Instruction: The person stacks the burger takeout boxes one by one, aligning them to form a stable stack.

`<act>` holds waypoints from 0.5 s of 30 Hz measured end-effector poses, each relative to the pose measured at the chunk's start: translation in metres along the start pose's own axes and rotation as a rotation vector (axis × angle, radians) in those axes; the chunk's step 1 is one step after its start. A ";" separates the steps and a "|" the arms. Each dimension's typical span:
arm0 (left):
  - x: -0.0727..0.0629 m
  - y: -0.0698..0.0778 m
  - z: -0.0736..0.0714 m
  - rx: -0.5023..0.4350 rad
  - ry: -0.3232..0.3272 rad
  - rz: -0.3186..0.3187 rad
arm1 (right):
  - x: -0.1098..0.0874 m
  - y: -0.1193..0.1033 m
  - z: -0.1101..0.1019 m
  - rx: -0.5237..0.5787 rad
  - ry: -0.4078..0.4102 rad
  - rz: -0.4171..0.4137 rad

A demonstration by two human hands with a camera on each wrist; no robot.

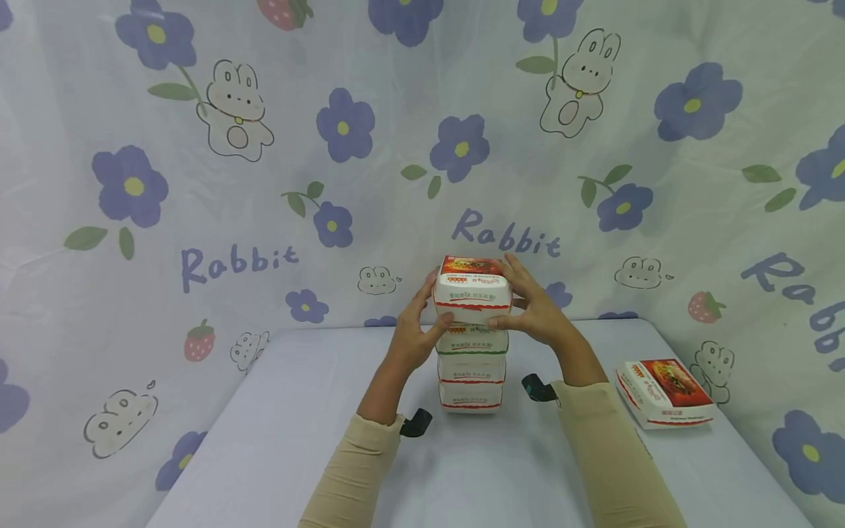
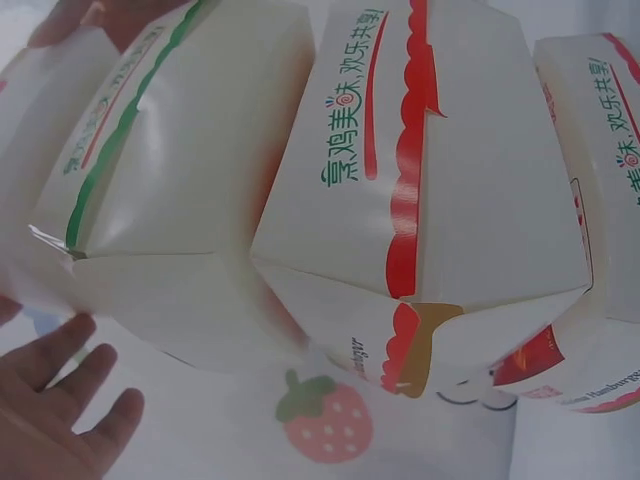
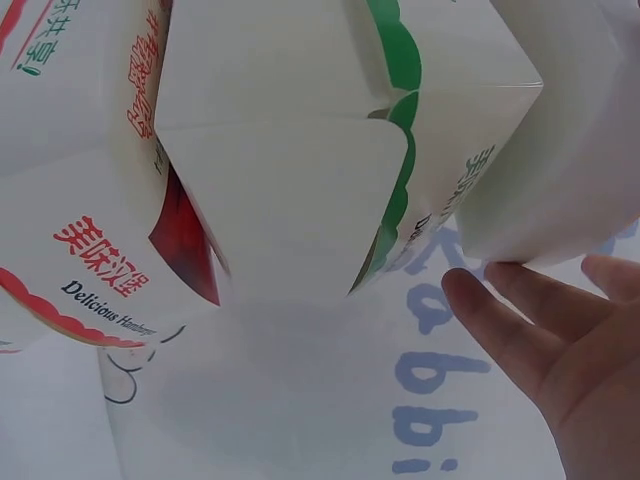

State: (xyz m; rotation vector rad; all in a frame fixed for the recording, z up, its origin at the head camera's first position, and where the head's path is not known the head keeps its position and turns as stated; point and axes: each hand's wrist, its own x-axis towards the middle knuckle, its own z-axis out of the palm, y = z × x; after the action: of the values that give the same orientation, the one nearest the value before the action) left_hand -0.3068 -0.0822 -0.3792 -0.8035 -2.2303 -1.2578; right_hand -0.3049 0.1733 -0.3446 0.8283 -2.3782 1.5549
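Observation:
Several white paper burger boxes stand stacked in a column at the middle of the table. The top burger box [image 1: 472,290], with a red scalloped band and a burger picture on its lid, sits between both hands. My left hand [image 1: 417,330] holds its left side, thumb at the front lower edge. On the opposite side, my right hand [image 1: 538,312] grips it with the thumb in front and fingers along the side. Below it is a box with a green band [image 1: 472,341]; under that are more boxes with red bands [image 1: 472,392].
Another burger box [image 1: 663,392] lies on the right side of the white table [image 1: 277,455], lid picture up. Behind the table hangs a curtain [image 1: 396,183] printed with flowers and rabbits. Small black devices [image 1: 416,423] are worn at the wrists.

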 end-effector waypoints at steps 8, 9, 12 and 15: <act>0.000 0.002 0.000 -0.012 -0.005 -0.022 | 0.002 -0.001 -0.003 0.057 -0.001 -0.022; 0.000 0.003 0.000 -0.015 -0.007 -0.023 | 0.002 -0.001 -0.003 0.061 -0.001 -0.023; -0.001 0.003 -0.001 -0.020 -0.010 -0.025 | 0.001 0.000 -0.004 0.047 -0.001 -0.019; -0.001 0.004 -0.001 -0.025 -0.010 -0.026 | -0.002 0.000 -0.003 0.039 0.000 -0.011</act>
State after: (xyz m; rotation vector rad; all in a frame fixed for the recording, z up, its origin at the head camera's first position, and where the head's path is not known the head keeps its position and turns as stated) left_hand -0.3038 -0.0818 -0.3771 -0.7941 -2.2435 -1.2985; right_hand -0.3041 0.1766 -0.3442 0.8477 -2.3461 1.6023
